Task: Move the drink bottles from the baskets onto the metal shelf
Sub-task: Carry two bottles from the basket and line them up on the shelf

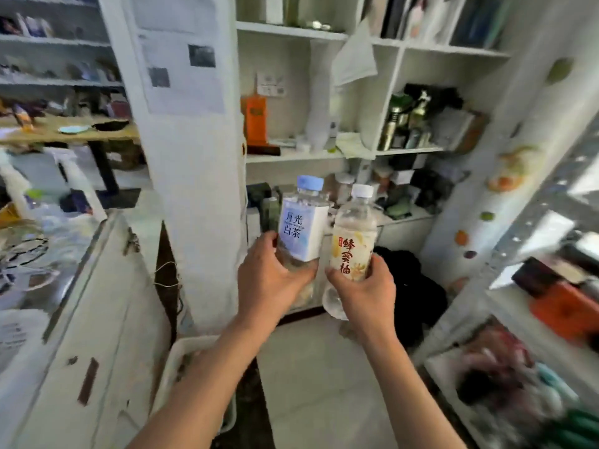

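We hold one drink in each hand, both lifted in front of us and upright. Our left hand wraps its fingers round the lower body of the blue-capped bottle, and our right hand grips the white-capped bottle the same way, near its base. The two bottles stand just beside each other in the air, touching or nearly so. Below our left forearm lies a white basket, only partly in view, so we cannot tell what it holds. The metal shelf rises at the right edge, already carrying boxes and packets, though blur hides whether any drinks sit there. We judge the job mid-way: this pair is picked up but not yet set down.
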{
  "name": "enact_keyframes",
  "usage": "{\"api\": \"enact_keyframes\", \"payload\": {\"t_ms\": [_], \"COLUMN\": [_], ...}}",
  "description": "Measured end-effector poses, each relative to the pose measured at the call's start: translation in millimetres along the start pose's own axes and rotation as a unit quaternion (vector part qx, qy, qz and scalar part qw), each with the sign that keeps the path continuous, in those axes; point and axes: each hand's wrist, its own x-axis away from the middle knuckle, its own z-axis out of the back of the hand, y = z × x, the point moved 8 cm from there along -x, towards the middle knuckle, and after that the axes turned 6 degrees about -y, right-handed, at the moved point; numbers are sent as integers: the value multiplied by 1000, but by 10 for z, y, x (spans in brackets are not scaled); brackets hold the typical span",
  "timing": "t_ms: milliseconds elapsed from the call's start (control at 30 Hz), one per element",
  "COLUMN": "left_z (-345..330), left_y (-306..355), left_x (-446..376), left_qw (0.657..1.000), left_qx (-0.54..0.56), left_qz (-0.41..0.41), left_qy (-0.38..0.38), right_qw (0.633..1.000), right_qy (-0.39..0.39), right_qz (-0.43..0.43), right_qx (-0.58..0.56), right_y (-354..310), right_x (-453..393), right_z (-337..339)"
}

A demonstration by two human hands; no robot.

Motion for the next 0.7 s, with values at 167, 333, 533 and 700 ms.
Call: {"api": "enact_keyframes", "payload": {"t_ms": [167, 333, 533, 700], "left_z": [-816, -1535, -2214, -2578], "left_y": [749, 1423, 1994, 2369], "left_x": [407, 720, 990, 1019], "left_qw": [995, 978, 949, 917], "left_qx": [28, 60, 106, 161], "left_qz": [-58, -118, -167, -201], "left_qy": [-75, -160, -245, -305], "right_qw": [995, 978, 948, 921], "right_qy": [100, 198, 296, 360], "right_qz": [-27, -60, -86, -91], "right_qx": [10, 23, 74, 122], "right_y": [231, 451, 546, 421], "right_x": [201, 545, 763, 775], "right_z": [1278, 2254, 3005, 3414]}}
